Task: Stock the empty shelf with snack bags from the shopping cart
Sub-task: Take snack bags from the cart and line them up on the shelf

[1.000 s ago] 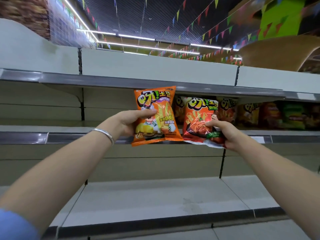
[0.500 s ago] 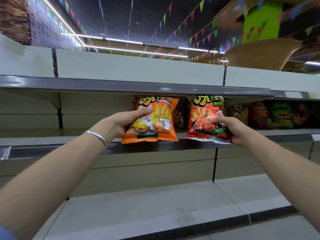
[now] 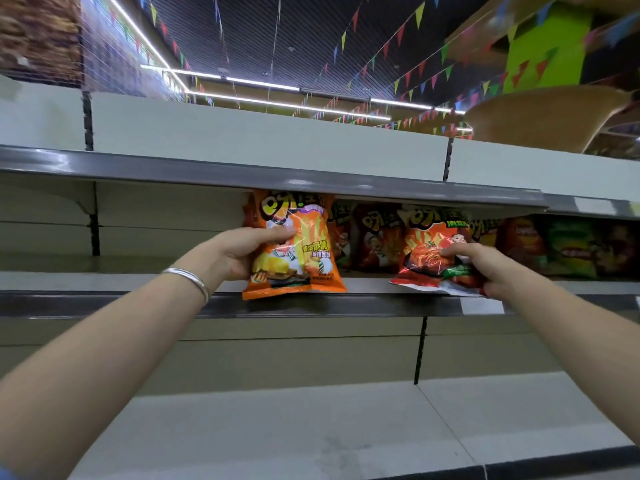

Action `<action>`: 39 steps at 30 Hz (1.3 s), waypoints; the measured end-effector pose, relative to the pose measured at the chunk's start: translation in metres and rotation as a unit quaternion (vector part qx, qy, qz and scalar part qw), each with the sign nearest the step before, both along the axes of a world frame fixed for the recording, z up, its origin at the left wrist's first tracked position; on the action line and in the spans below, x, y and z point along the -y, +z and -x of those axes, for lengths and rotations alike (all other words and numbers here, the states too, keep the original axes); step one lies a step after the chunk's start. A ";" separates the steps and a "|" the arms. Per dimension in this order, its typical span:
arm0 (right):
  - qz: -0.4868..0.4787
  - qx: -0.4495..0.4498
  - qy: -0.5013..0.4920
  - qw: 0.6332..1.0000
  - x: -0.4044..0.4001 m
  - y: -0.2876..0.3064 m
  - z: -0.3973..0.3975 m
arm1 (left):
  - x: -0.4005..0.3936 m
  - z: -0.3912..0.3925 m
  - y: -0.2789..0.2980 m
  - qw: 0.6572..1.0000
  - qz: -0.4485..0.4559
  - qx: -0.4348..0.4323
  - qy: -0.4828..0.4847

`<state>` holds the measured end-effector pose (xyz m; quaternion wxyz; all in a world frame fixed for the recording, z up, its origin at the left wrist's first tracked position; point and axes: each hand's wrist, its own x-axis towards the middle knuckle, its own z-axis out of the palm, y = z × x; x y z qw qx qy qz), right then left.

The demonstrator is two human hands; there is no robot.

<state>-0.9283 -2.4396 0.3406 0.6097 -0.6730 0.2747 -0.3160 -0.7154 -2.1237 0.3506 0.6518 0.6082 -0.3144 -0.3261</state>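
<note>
On the middle shelf (image 3: 346,304), just right of the orange bag (image 3: 294,247) held in the left hand (image 3: 239,252) and behind the red bag (image 3: 433,254) held in the right hand (image 3: 485,268), some bags already stood, while the long part left of both hands looked bare.

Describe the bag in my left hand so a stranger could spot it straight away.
Find the middle shelf, under the grey rail. At its front edge the left hand grips an upright orange snack bag. Unlike its redder neighbours, it shows yellow fries and stands leftmost.

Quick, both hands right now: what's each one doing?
Left hand: grips the orange snack bag.
Right hand: grips the red snack bag.
</note>
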 end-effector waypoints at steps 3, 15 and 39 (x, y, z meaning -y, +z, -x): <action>0.010 -0.011 -0.006 1.000 0.016 0.002 -0.014 | 0.012 -0.001 -0.004 1.000 0.002 0.015 0.011; 0.053 -0.014 0.051 0.997 0.062 -0.021 -0.083 | -0.001 -0.008 -0.010 0.993 0.021 0.072 0.091; 0.030 0.006 0.041 0.999 0.155 -0.031 -0.070 | 0.016 -0.021 -0.022 0.989 0.047 0.073 0.123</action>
